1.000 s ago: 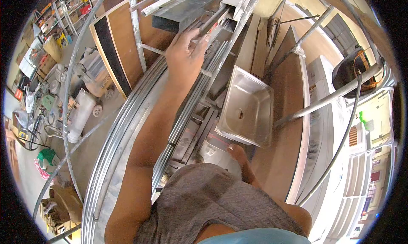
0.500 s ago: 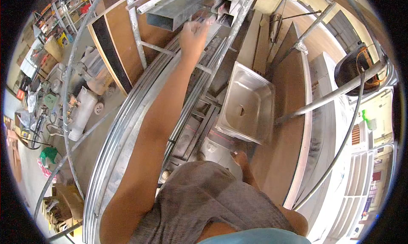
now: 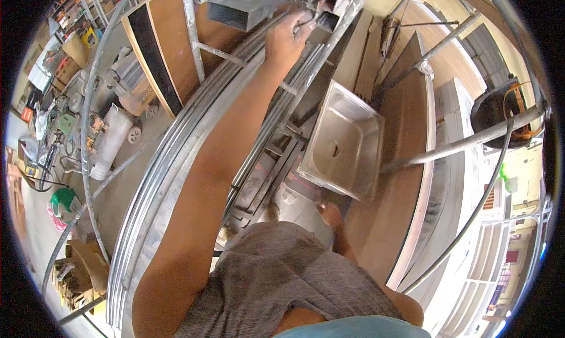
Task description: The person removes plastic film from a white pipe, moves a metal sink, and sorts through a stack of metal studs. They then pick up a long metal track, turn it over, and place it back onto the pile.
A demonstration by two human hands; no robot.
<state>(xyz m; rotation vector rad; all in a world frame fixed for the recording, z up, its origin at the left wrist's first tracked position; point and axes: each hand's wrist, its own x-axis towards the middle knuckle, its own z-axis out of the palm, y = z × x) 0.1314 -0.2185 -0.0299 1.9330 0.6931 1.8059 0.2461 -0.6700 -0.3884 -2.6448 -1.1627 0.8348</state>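
Observation:
My left hand (image 3: 288,39) reaches up at the top middle, its fingers bent together beside the open ends of metal channels. What lies between its fingers is too small to make out. Just right of it is a white-edged channel end (image 3: 327,8), and to the left is a wide grey box channel (image 3: 235,14). My right hand (image 3: 331,214) is low by my body, fingers curled, near the lower edge of a steel sink (image 3: 341,142). Whether it holds anything is hidden.
Long metal tubes (image 3: 154,179) run along the left of my arm. A scaffold ladder frame (image 3: 191,29) crosses above them. Brown boards (image 3: 400,161) stand right of the sink. An air compressor (image 3: 115,139) and a cardboard box (image 3: 88,267) are on the floor at left.
My left hand has moved up and right, closer to the channel ends. My right hand stays low, near the sink. The whole view has shifted slightly.

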